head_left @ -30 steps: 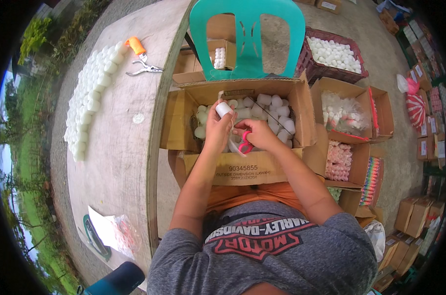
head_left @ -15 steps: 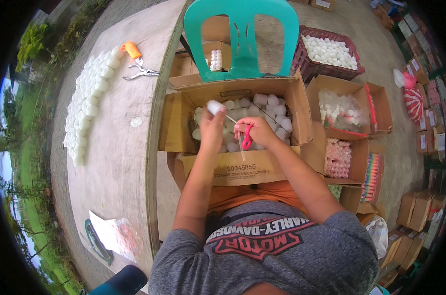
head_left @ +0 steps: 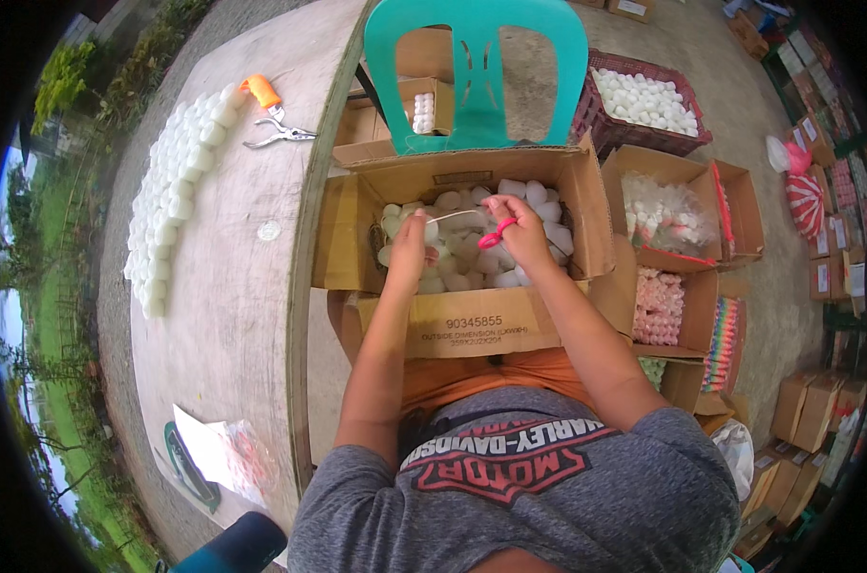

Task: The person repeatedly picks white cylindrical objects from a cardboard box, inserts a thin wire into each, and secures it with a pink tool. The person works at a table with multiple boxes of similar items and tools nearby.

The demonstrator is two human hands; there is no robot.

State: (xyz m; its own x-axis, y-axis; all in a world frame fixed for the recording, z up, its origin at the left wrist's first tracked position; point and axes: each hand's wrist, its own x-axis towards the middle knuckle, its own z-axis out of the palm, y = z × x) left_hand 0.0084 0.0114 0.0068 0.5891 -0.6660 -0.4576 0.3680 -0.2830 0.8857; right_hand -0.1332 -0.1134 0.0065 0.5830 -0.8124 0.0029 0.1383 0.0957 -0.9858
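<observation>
The thin string (head_left: 450, 217) is over the box (head_left: 395, 329), between both hands. The left hand's (head_left: 410, 250) grip pinches it; the right hand's (head_left: 519, 234) grip holds pink scissors (head_left: 492, 239). String looks light and bendy: pinch near its ends. Box walls stand close; there's room above the white lumps (head_left: 462, 250).

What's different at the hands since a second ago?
The right hand moved forward and rightward with the pink scissors, widening the gap to the left hand. A pale strand now spans it. The white cylinder no longer shows above the left fingers; whether released is unclear. Unchanged: pliers, teal chair.
</observation>
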